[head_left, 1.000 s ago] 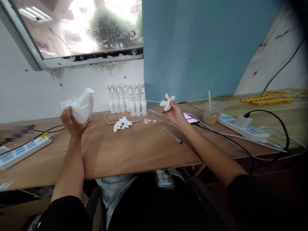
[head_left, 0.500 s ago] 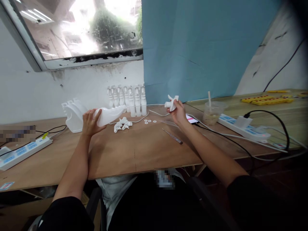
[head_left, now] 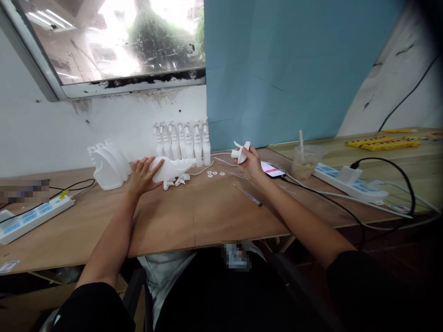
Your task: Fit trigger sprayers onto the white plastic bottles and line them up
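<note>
A white plastic bottle (head_left: 171, 168) lies tilted on its side in my left hand (head_left: 143, 176), its neck pointing right. Under and beyond it, several white spray heads (head_left: 180, 179) rest on the table, partly hidden by the bottle. My right hand (head_left: 252, 164) grips another white spray head (head_left: 240, 152) above the table, apart from the bottle. Several small white rings (head_left: 215, 173) lie between the hands. Thin white tubes (head_left: 238, 175) and a pen-like tool (head_left: 248, 195) are on the table below my right hand.
White bottles with spray heads (head_left: 182, 143) stand against the wall. More headless bottles (head_left: 108, 167) are at the left. A lit phone (head_left: 272, 169), a plastic cup (head_left: 303, 162) and a power strip (head_left: 351, 184) with cables lie right; another strip (head_left: 34, 220) lies left.
My left hand has moved right with the bottle, which now covers part of the loose spray heads. My right hand has shifted slightly left with its spray head, uncovering more of the phone.
</note>
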`<action>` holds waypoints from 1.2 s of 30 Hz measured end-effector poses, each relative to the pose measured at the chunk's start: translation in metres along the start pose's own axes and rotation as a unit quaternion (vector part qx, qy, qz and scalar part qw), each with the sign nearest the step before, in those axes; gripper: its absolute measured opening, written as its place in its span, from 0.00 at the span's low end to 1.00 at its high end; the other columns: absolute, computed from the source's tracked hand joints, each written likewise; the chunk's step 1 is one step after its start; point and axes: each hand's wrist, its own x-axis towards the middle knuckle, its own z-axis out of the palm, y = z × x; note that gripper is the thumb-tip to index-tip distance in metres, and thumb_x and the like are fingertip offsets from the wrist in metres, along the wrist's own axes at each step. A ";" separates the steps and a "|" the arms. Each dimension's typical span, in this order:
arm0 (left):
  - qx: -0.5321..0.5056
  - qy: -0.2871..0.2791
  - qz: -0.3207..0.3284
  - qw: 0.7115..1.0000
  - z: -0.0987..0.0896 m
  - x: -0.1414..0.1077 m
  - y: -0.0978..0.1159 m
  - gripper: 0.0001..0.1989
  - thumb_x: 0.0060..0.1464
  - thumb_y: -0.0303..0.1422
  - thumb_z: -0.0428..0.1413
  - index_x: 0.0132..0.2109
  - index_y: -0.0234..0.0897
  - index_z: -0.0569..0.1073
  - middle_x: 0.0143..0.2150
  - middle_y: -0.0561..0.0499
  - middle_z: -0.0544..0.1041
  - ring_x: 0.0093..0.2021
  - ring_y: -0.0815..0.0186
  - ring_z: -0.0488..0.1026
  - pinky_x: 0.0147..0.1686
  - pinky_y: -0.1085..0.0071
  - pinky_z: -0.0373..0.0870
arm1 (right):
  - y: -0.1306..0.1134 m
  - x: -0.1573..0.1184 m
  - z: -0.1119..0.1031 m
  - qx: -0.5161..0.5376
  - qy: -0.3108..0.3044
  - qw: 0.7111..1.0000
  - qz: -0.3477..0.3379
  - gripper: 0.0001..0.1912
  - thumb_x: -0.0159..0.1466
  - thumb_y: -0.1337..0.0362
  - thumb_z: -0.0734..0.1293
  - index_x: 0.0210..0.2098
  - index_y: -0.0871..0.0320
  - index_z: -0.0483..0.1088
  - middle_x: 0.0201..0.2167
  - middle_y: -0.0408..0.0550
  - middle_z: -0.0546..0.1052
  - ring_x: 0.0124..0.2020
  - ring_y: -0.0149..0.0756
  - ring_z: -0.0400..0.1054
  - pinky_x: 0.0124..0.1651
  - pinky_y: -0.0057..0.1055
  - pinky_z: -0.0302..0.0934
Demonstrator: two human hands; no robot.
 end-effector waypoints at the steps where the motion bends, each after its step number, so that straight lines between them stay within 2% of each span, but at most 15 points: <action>1: -0.001 -0.003 -0.003 1.000 0.000 -0.001 0.000 0.38 0.53 0.46 0.56 0.67 0.40 0.55 0.61 0.35 0.61 0.58 0.43 0.59 0.55 0.49 0.49 | -0.002 0.000 0.000 0.007 -0.001 1.000 0.000 0.15 0.52 0.55 0.71 0.29 0.55 0.63 0.27 0.40 0.71 0.22 0.29 0.64 0.20 0.26 0.61; 4: -0.007 -0.007 -0.004 1.000 0.000 -0.001 0.001 0.38 0.53 0.47 0.56 0.67 0.39 0.57 0.60 0.35 0.62 0.58 0.43 0.59 0.56 0.50 0.49 | -0.005 -0.003 0.004 0.026 -0.013 0.999 0.017 0.12 0.53 0.58 0.70 0.29 0.55 0.63 0.27 0.41 0.70 0.22 0.30 0.63 0.18 0.26 0.56; 7: -0.018 0.002 0.001 1.000 -0.001 0.006 0.012 0.39 0.52 0.48 0.56 0.66 0.38 0.57 0.60 0.35 0.62 0.57 0.44 0.59 0.56 0.51 0.50 | -0.005 -0.012 0.015 0.055 -0.048 0.996 0.049 0.11 0.53 0.60 0.69 0.32 0.55 0.63 0.29 0.42 0.71 0.25 0.31 0.64 0.21 0.27 0.57; 12: -0.060 0.031 0.020 0.998 0.001 0.023 0.044 0.42 0.50 0.52 0.57 0.67 0.39 0.57 0.61 0.36 0.61 0.57 0.44 0.59 0.57 0.52 0.50 | 0.001 -0.031 0.036 0.040 -0.142 0.986 0.083 0.19 0.47 0.70 0.70 0.35 0.53 0.62 0.29 0.39 0.70 0.24 0.29 0.61 0.25 0.28 0.56; 14: -0.071 0.039 0.021 0.996 0.003 0.027 0.052 0.42 0.50 0.53 0.57 0.67 0.39 0.56 0.61 0.36 0.61 0.57 0.44 0.59 0.57 0.52 0.50 | 0.002 -0.036 0.039 0.026 -0.163 0.982 0.089 0.21 0.46 0.71 0.71 0.37 0.53 0.60 0.30 0.39 0.70 0.23 0.29 0.61 0.25 0.29 0.56; 20: -0.085 0.046 0.048 0.994 0.007 0.026 0.053 0.44 0.50 0.55 0.56 0.67 0.40 0.55 0.60 0.36 0.62 0.56 0.44 0.59 0.55 0.51 0.51 | 0.003 -0.036 0.034 -0.002 -0.184 0.978 0.099 0.24 0.47 0.68 0.73 0.39 0.53 0.61 0.35 0.41 0.72 0.24 0.29 0.62 0.26 0.30 0.56; 23: -0.085 0.050 0.051 0.994 0.007 0.026 0.054 0.43 0.50 0.55 0.55 0.67 0.40 0.56 0.60 0.36 0.62 0.56 0.44 0.59 0.55 0.51 0.50 | 0.007 -0.037 0.033 -0.044 -0.186 0.977 0.090 0.24 0.48 0.63 0.75 0.39 0.54 0.60 0.32 0.40 0.70 0.22 0.28 0.61 0.24 0.29 0.54; 27: -0.080 0.050 0.051 0.994 0.006 0.027 0.057 0.41 0.51 0.53 0.55 0.67 0.41 0.56 0.60 0.37 0.63 0.56 0.45 0.60 0.55 0.52 0.51 | 0.013 -0.039 0.034 -0.102 -0.167 0.979 0.063 0.20 0.55 0.53 0.71 0.37 0.54 0.58 0.25 0.37 0.67 0.17 0.24 0.57 0.18 0.25 0.49; 31: -0.088 0.045 0.048 0.994 0.006 0.027 0.057 0.42 0.50 0.53 0.56 0.67 0.41 0.56 0.60 0.37 0.62 0.56 0.44 0.59 0.56 0.51 0.49 | 0.012 -0.041 0.037 -0.066 -0.182 0.979 0.062 0.24 0.51 0.56 0.75 0.37 0.52 0.58 0.29 0.37 0.69 0.21 0.25 0.61 0.19 0.24 0.54; 34: -0.095 0.021 0.036 0.995 0.006 0.026 0.057 0.42 0.49 0.54 0.56 0.67 0.41 0.57 0.61 0.37 0.61 0.57 0.44 0.58 0.56 0.51 0.49 | 0.008 -0.044 0.038 -0.054 -0.168 0.983 0.059 0.21 0.53 0.55 0.74 0.36 0.53 0.58 0.26 0.37 0.68 0.19 0.25 0.59 0.18 0.24 0.53; 36: -0.094 0.007 0.026 0.995 0.006 0.026 0.057 0.41 0.50 0.53 0.56 0.66 0.41 0.58 0.61 0.37 0.61 0.57 0.44 0.58 0.56 0.51 0.49 | 0.007 -0.045 0.038 -0.051 -0.167 0.983 0.056 0.22 0.53 0.56 0.73 0.37 0.53 0.58 0.28 0.38 0.69 0.20 0.26 0.61 0.19 0.25 0.54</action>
